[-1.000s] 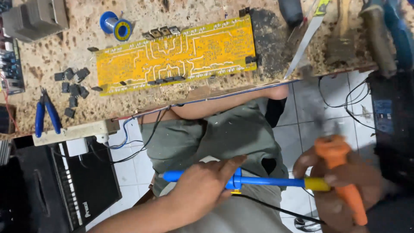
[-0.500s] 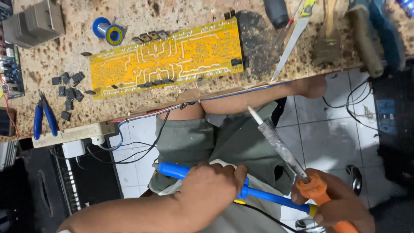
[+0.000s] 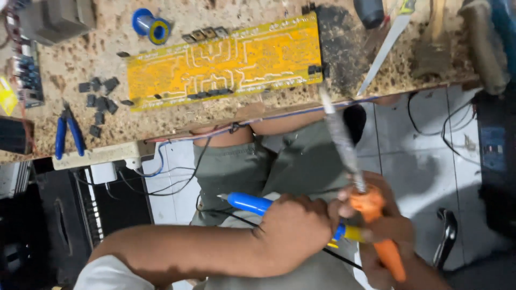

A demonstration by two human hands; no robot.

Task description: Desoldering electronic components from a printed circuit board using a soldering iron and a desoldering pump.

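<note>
yellow packet (image 3: pixel 7 96) | bench's left edge | flat, partly cut off

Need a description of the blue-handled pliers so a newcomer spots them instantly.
Start at the speckled workbench with the long yellow circuit board lying across it. Go left past the scatter of small black components to the bench's left front edge. There lie the pliers, the only tool there with two blue handles, away from both hands.
</note>
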